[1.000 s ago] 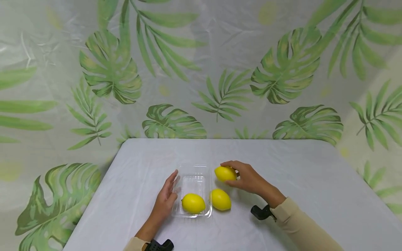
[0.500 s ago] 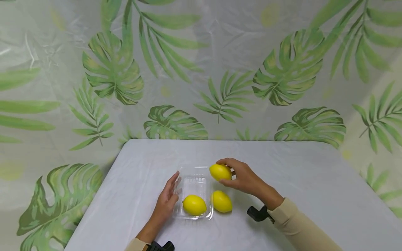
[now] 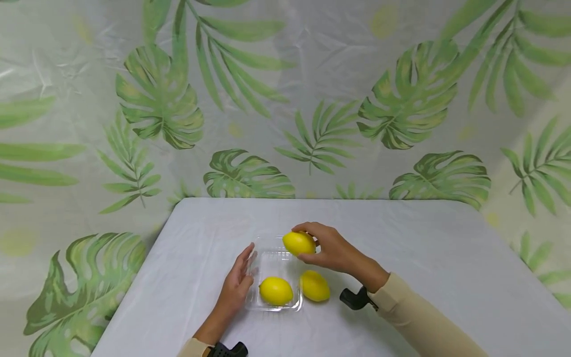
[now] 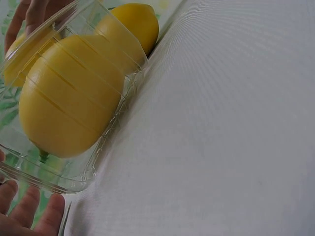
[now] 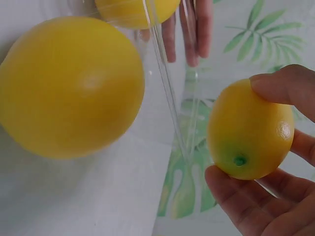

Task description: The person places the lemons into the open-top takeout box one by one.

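My right hand (image 3: 332,250) pinches a yellow lemon (image 3: 298,243) between thumb and fingers, above the far right part of a clear plastic container (image 3: 273,309). The right wrist view shows the green stem end of this held lemon (image 5: 251,130). Another lemon (image 3: 276,291) lies inside the container at its near end. A third lemon (image 3: 314,286) sits on the table, just outside the container's right wall. My left hand (image 3: 236,282) rests along the container's left side, fingers extended; its fingertips (image 4: 50,211) show at the wall in the left wrist view.
A white cloth covers the table (image 3: 401,238), which has rounded far corners. Behind it hangs a leaf-patterned sheet (image 3: 321,124). Both wrists carry black camera mounts (image 3: 355,298).
My right hand has carried its lemon leftward, from beside the container to above its far part. The left hand and the other two lemons have stayed in place.
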Demonstrator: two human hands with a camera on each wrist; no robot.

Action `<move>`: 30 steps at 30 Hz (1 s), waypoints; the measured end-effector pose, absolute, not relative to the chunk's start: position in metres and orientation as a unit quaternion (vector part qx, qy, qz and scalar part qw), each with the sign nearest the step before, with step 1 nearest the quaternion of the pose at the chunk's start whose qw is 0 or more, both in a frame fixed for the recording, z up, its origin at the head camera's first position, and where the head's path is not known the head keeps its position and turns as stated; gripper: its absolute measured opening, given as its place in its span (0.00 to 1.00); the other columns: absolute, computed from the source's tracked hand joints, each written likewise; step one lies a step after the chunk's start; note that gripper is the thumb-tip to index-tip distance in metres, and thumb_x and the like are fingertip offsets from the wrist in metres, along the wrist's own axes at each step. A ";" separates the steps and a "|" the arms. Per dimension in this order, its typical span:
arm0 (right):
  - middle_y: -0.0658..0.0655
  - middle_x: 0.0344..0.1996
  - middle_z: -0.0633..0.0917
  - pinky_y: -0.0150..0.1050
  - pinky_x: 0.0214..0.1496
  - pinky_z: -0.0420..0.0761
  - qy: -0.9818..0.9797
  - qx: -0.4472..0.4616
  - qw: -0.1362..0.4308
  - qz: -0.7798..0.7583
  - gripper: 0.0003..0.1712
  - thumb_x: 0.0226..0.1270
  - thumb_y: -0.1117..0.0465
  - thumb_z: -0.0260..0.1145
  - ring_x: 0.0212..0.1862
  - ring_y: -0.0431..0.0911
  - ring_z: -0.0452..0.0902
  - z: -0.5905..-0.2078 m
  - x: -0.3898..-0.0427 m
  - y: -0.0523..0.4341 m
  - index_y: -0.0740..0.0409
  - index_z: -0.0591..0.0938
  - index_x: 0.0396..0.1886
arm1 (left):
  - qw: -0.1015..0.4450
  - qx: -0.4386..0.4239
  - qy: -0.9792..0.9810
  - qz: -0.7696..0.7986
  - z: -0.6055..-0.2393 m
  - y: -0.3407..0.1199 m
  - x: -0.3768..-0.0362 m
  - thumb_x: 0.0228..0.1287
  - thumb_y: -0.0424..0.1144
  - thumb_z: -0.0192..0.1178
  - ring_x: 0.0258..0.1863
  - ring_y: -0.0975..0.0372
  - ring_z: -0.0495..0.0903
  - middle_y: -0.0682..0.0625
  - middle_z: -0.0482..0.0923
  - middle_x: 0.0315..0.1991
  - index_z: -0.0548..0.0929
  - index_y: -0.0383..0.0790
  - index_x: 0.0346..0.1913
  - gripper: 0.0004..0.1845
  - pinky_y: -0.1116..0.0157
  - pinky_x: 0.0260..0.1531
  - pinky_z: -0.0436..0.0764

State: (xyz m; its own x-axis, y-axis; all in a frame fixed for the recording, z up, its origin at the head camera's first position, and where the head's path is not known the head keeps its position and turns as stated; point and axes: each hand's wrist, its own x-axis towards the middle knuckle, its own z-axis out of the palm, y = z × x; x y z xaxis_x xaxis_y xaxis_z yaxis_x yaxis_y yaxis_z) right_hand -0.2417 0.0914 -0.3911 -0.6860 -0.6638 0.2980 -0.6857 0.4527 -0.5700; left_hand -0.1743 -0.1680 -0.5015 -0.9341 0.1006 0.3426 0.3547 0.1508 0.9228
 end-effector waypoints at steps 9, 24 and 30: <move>0.47 0.52 0.80 0.36 0.49 0.81 -0.844 0.418 0.010 0.335 0.29 0.57 0.58 0.72 0.46 0.40 0.74 -0.392 -0.239 0.071 0.53 0.76 0.59 | 0.105 -0.165 -0.744 -0.639 -0.501 -0.170 -0.174 0.60 0.16 0.40 0.72 0.48 0.57 0.42 0.51 0.75 0.55 0.40 0.74 0.38 0.55 0.65 0.61; 0.49 0.54 0.79 0.35 0.53 0.79 -0.858 0.415 -0.043 0.298 0.30 0.59 0.57 0.71 0.48 0.40 0.73 -0.402 -0.232 0.045 0.53 0.74 0.61 | 0.102 -0.169 -0.745 -0.637 -0.502 -0.171 -0.175 0.61 0.16 0.41 0.72 0.49 0.57 0.43 0.52 0.75 0.55 0.40 0.75 0.38 0.60 0.66 0.59; 0.50 0.57 0.77 0.40 0.60 0.76 -0.869 0.410 -0.060 0.271 0.32 0.59 0.57 0.70 0.54 0.42 0.73 -0.406 -0.230 0.040 0.53 0.73 0.63 | 0.101 -0.173 -0.745 -0.636 -0.501 -0.172 -0.175 0.60 0.17 0.41 0.72 0.48 0.57 0.41 0.52 0.75 0.55 0.40 0.75 0.38 0.57 0.66 0.59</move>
State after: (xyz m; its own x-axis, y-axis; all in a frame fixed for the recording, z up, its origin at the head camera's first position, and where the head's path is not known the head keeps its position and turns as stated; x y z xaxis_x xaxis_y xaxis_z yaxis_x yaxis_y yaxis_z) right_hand -0.2302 0.0400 -0.4059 -0.6563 -0.7451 0.1190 -0.6802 0.5161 -0.5205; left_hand -0.1750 -0.1719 -0.5014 -0.9200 0.1296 0.3698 0.3855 0.1307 0.9134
